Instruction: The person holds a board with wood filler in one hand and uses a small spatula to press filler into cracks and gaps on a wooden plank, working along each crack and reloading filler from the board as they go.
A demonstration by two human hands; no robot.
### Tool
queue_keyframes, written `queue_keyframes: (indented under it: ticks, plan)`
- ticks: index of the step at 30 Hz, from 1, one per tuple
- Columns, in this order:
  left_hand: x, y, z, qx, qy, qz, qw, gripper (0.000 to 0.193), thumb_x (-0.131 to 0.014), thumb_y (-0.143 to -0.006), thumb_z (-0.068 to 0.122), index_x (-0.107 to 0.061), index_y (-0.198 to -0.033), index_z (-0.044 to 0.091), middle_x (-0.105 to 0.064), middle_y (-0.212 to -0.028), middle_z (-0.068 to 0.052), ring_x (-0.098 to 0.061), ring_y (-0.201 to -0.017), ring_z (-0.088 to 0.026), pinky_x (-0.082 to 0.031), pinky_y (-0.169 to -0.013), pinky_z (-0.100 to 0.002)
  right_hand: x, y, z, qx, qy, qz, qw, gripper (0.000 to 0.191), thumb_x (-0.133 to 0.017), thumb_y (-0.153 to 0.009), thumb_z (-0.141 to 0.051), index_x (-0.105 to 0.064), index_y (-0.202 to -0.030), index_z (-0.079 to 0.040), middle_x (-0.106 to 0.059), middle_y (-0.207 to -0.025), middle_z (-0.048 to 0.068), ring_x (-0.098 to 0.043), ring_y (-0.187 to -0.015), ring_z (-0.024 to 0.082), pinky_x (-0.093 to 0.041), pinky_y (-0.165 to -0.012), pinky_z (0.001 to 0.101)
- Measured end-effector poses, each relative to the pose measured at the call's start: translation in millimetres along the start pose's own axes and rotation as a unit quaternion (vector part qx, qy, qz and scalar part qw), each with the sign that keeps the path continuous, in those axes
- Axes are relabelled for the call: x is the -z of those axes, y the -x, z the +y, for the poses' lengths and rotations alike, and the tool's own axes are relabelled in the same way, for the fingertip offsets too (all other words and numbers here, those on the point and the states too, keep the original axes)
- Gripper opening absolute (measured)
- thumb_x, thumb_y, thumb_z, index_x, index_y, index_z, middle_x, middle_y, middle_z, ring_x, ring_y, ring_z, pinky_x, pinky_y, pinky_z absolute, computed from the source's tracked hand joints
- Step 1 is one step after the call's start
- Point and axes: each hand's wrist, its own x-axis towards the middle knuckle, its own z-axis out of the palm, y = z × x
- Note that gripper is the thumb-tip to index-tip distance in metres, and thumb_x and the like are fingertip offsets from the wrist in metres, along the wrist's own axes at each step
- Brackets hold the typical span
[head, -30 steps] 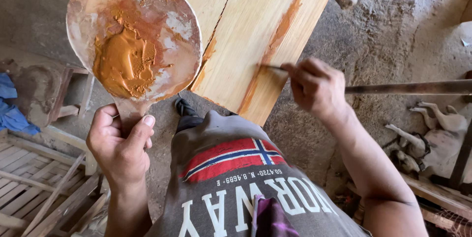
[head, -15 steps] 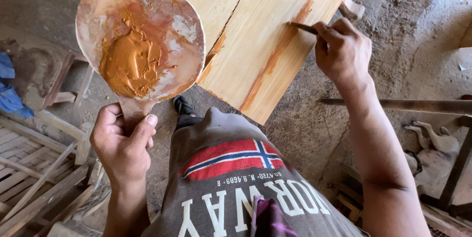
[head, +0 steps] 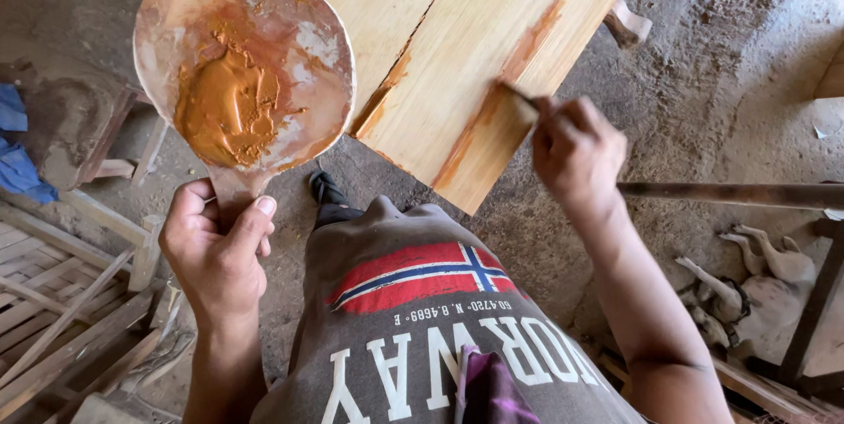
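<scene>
1. Fingers of the left hand [head: 215,257] wrap fully round the short handle of a round, flat wooden paddle [head: 255,37], thumb laid up the front of the handle; the paddle is held upright at the left of the view.
2. Orange-brown filler paste [head: 224,108] sits in a thick smear on the paddle's face, mostly on its lower left half, with thinner reddish and pale streaks around it.
3. Right hand [head: 576,152] is closed tight around a small flat spreading tool [head: 519,101], of which only the tip shows beyond the fingers; what kind of blade it is cannot be told.
4. That tip touches the pale yellow wooden board [head: 475,28], which fills the upper middle of the view and slopes down toward the person.
5. Two orange streaks of the same paste run down the board: one along a long dark crack [head: 413,46] near its middle, the other further right, where the tool tip rests.
6. Below the board is the person's grey shirt [head: 440,336] with a red, white and blue flag print.
7. Dusty earthen floor [head: 721,64] lies all around; rough wooden slats [head: 61,301] are stacked at lower left, and a thin dark rod [head: 730,194] crosses at the right behind the right wrist.
8. Pale dog [head: 760,279] lies on the floor at the right edge, well apart from both hands.
</scene>
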Motion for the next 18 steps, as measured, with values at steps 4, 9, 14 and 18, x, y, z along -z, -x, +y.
queue_keyframes:
  ticks: [4, 9, 14, 18]
  plan:
    - [1, -2, -9, -0.004, 0.016, -0.011, 1.0, 0.025, -0.073, -0.088, 0.0, -0.056, -0.107, -0.003, -0.062, -0.075, -0.007, -0.05, -0.055, -0.007, -0.04, -0.052, -0.021, 16, 14, -48, 0.076, -0.093, 0.022, 0.993, 0.024, -0.054, -0.115, -0.015, -0.074, -0.106, -0.005, -0.054, -0.077, 0.001, -0.052, -0.058, 0.012, -0.039, -0.045, 0.0264]
    - [9, -2, -12, -0.017, 0.026, -0.03, 0.999, 0.025, -0.073, -0.088, 0.0, -0.056, -0.107, -0.003, -0.062, -0.076, -0.006, -0.051, -0.056, -0.007, -0.041, -0.052, -0.021, 0, -27, -3, -0.067, 0.062, -0.04, 0.995, 0.029, -0.066, -0.111, -0.018, -0.07, -0.084, -0.009, -0.06, -0.079, 0.001, -0.045, -0.047, 0.01, -0.035, -0.039, 0.0278]
    - [10, -5, -9, -0.01, -0.002, -0.017, 1.0, 0.026, -0.075, -0.087, 0.003, -0.057, -0.106, -0.002, -0.063, -0.077, -0.005, -0.053, -0.057, -0.007, -0.041, -0.049, -0.021, -3, -41, 10, -0.017, 0.137, 0.013, 0.99, 0.012, -0.068, -0.104, -0.01, -0.079, -0.109, -0.009, -0.061, -0.082, 0.001, -0.051, -0.053, 0.01, -0.04, -0.043, 0.0263]
    - [9, -6, -9, -0.001, 0.007, -0.01, 1.0, 0.026, -0.075, -0.087, 0.003, -0.057, -0.105, -0.002, -0.063, -0.078, -0.005, -0.053, -0.058, -0.006, -0.041, -0.049, -0.021, 16, -19, -44, -0.006, -0.043, -0.023, 0.999, 0.013, -0.073, -0.099, -0.008, -0.079, -0.111, -0.009, -0.06, -0.078, 0.005, -0.058, -0.056, 0.019, -0.045, -0.046, 0.034]
